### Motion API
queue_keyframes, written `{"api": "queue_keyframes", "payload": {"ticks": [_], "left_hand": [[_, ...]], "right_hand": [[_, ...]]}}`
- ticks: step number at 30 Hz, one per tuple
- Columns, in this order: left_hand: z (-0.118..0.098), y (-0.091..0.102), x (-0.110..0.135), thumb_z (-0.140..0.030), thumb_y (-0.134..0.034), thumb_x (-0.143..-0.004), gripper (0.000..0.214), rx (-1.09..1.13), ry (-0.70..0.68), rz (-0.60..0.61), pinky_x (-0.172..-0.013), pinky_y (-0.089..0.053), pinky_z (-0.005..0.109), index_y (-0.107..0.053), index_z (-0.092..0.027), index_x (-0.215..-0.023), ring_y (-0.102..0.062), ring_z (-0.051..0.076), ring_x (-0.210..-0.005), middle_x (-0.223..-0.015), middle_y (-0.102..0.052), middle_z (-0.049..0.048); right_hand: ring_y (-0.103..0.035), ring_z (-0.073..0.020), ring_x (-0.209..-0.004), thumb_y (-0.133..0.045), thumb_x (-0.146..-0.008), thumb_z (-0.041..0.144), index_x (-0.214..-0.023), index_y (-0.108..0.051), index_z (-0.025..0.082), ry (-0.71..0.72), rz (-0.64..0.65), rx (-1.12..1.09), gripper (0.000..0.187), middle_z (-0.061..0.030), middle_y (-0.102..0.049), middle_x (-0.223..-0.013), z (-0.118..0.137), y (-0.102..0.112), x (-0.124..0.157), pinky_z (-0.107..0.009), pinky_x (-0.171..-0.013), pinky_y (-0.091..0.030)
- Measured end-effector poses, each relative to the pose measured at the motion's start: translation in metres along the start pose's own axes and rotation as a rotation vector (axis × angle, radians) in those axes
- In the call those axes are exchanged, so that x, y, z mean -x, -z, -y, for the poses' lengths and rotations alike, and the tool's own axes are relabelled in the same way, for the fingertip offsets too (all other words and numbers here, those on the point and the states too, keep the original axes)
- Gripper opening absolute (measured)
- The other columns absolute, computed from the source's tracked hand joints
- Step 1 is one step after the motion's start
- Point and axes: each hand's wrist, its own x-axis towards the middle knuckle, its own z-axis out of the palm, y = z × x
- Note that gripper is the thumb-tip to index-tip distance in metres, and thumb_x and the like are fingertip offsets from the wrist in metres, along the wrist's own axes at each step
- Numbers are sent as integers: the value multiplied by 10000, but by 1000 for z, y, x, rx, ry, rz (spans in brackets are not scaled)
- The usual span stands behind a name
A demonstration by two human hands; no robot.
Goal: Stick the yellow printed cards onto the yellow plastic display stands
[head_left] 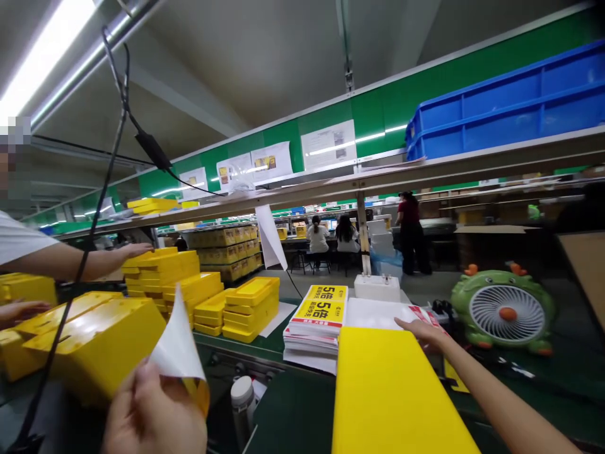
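My left hand (154, 410), low at the left, pinches a curled label sheet (177, 343) with a glossy white side and a yellow side. A large yellow box (394, 391) stands in front of me, its plain yellow face towards me. Past its far right edge reaches my right hand (420, 331), fingers stretched out by a white sheet with red print (378, 312); its fingertips are partly hidden. Left of the box lies a stack of yellow-and-black printed labels (319, 315).
Several yellow cases (253, 306) are piled on the green bench at left, where a co-worker's arm (94, 261) reaches in. A bottle (243, 403), a green fan (505, 312), a hanging cable (101, 208) and a blue crate (510, 98) on the shelf surround the workspace.
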Motion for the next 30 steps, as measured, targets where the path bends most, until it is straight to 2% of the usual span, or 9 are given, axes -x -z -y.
{"api": "queue_keyframes", "payload": {"ticks": [2, 6, 9, 16, 18, 21, 23, 27, 30], "left_hand": [[-15, 1, 14, -281, -629, -761, 175, -69, -373, 108, -827, -473, 424, -647, -135, -855, -618, 257, -846, -901, -672, 87], [-41, -9, 68, -77, -596, -754, 146, -44, -1006, 812, -953, -379, 477, -641, -162, -864, -595, 264, -978, -1009, -675, 64], [-49, -15, 116, -168, -640, -779, 50, -81, -1032, 1194, -1051, -258, 432, -665, -207, -799, -513, 250, -1129, -1157, -620, 20], [-51, 0, 148, -701, -557, -724, 600, -186, -1040, 1675, -1120, 41, 488, -628, -236, -1096, -235, 337, -1317, -1433, -342, 27], [-53, 5, 144, -799, -477, -685, 769, -171, -925, 1716, -1113, 38, 528, -570, -238, -1202, -159, 382, -1331, -1480, -231, 47], [-48, 10, 140, -606, -523, -814, 584, -199, -528, 1484, -1103, -87, 566, -408, -331, -1317, -107, 362, -1348, -1500, -86, 25], [-36, 11, 138, -432, -614, -824, 632, -228, -36, 1354, -1079, -209, 570, -276, -336, -1350, -224, 341, -1316, -1455, -181, 81], [-14, 8, 133, -313, -743, -734, 794, -6, 1042, 1491, -881, -484, 507, -214, -225, -1319, -554, 335, -1047, -1201, -489, 166], [-9, 1, 127, -246, -760, -722, 794, 84, 1108, 1413, -781, -544, 420, -242, -247, -1324, -604, 320, -966, -1128, -541, 135]], "right_hand": [[-612, -301, -870, -615, -827, 295, -639, -621, 101, 118, 74, 115, 270, -106, -628, -669, 29, 4, 28, -553, -959, -378], [-489, -219, -1155, -444, -891, 524, -1058, -645, 257, 495, 345, 62, 373, -25, -585, -1206, 82, 8, 131, -335, -1018, -371], [-513, -197, -1108, -490, -888, 489, -1099, -606, 259, 717, 494, -71, 333, -28, -584, -1171, 98, 5, 202, -317, -986, -384], [-562, -140, -890, -650, -809, 388, -930, -533, 213, 425, 303, -282, 243, -3, -598, -901, 61, 8, 233, -217, -776, -467], [-554, -129, -875, -669, -797, 387, -899, -535, 218, 459, 222, -327, 238, 5, -580, -884, 52, 10, 233, -201, -770, -466], [-552, -128, -856, -681, -792, 380, -917, -534, 239, 438, 132, -508, 240, 0, -570, -907, 50, 12, 237, -196, -737, -482], [-546, -120, -839, -709, -771, 345, -935, -535, 251, 414, 89, -636, 257, 1, -556, -913, 53, 14, 240, -174, -703, -491], [-530, -123, -874, -778, -696, 279, -934, -553, 246, 438, 50, -710, 329, 3, -528, -894, 53, 15, 240, -170, -751, -514], [-510, -183, -1047, -714, -754, 389, -1044, -532, 269, 429, 35, -614, 362, -29, -532, -1070, 42, 15, 234, -256, -841, -519]]}}
